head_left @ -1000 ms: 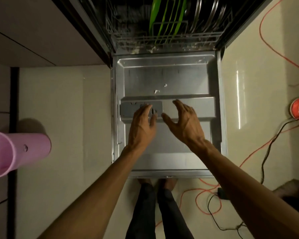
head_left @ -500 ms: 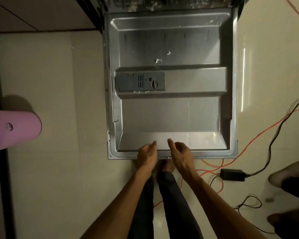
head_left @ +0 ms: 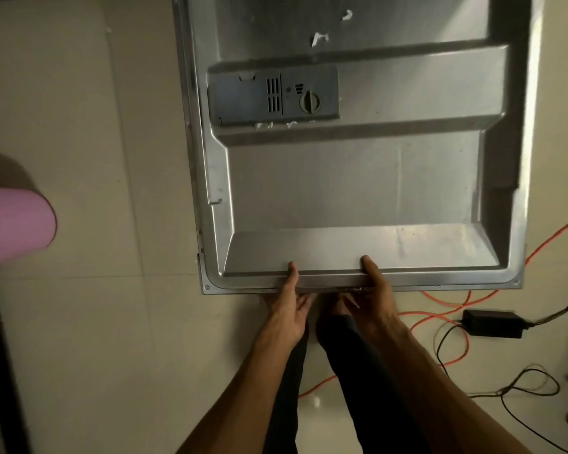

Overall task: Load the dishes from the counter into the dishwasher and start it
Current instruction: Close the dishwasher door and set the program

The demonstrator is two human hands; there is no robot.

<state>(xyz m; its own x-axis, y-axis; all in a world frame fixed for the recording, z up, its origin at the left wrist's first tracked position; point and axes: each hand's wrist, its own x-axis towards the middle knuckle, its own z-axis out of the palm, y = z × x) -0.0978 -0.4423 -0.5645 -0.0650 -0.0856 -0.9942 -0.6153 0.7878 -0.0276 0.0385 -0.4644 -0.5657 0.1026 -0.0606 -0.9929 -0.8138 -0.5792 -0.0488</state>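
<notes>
The dishwasher door [head_left: 358,191] lies open and flat, its steel inner face up, filling the upper middle of the head view. A grey detergent dispenser [head_left: 273,95] with a round knob sits on its upper left part. My left hand [head_left: 287,306] grips the door's near edge, thumb on top and fingers curled under it. My right hand [head_left: 373,293] holds the same edge a little to the right, thumb on top as well. The racks and dishes are out of view.
A pink cylindrical container [head_left: 14,221] pokes in at the left edge. Orange cable [head_left: 440,309], black cables and a black power adapter [head_left: 492,322] lie on the pale tiled floor at the right. My legs stand just below the door's edge.
Both hands have drawn back from the detergent dispenser to the door's near edge and taken hold of it. The camera tilted down, so the racks left the view.
</notes>
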